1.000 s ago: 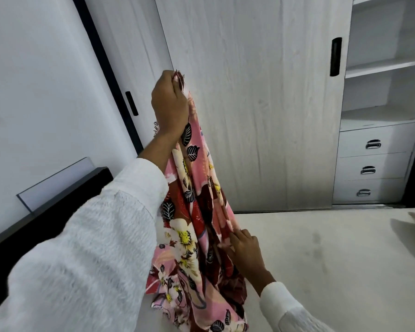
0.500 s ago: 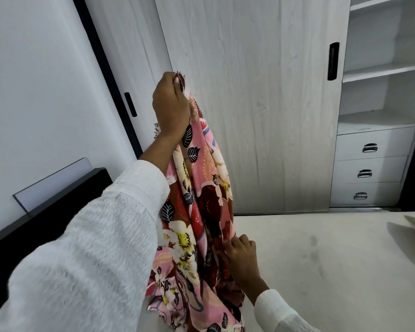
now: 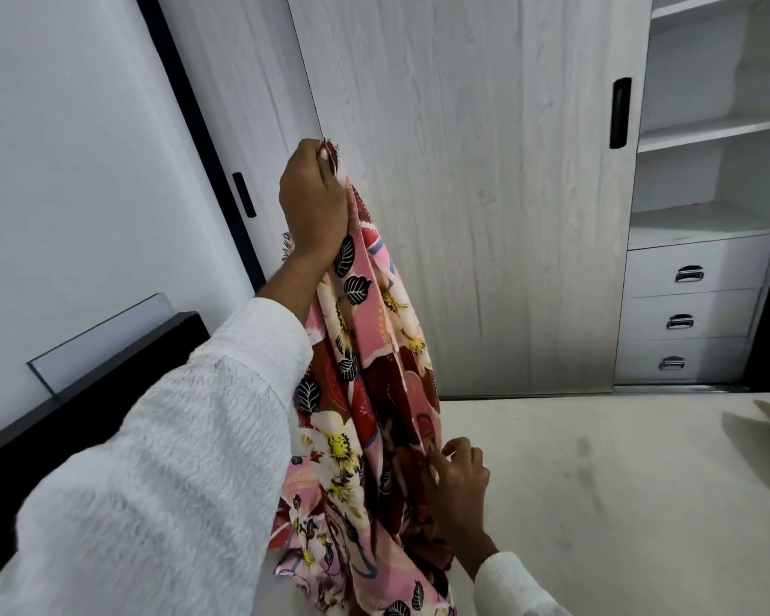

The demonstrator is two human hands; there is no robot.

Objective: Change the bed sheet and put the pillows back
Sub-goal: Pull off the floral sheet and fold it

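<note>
Overhead, left hand (image 3: pixel 314 206) grips floral sheet (image 3: pixel 365 384); right hand (image 3: pixel 456 482) seemingly pinches lower fold.

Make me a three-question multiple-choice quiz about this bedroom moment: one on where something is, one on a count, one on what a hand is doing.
1. Where is the left hand on the sheet?
A. at its top corner, held up high
B. flat on the mattress
C. inside a drawer

2. How many drawers sit under the shelves?
A. one
B. three
C. five

3. What is the right hand doing?
A. hanging idle
B. pulling a drawer handle
C. fingering a fold low on the sheet

Answers:
1 A: its grip bunches the top corner, and the cloth hangs down from it.
2 B: three stacked fronts, each with a metal handle.
3 C: its curled fingers meet the cloth just above the mattress.
</note>
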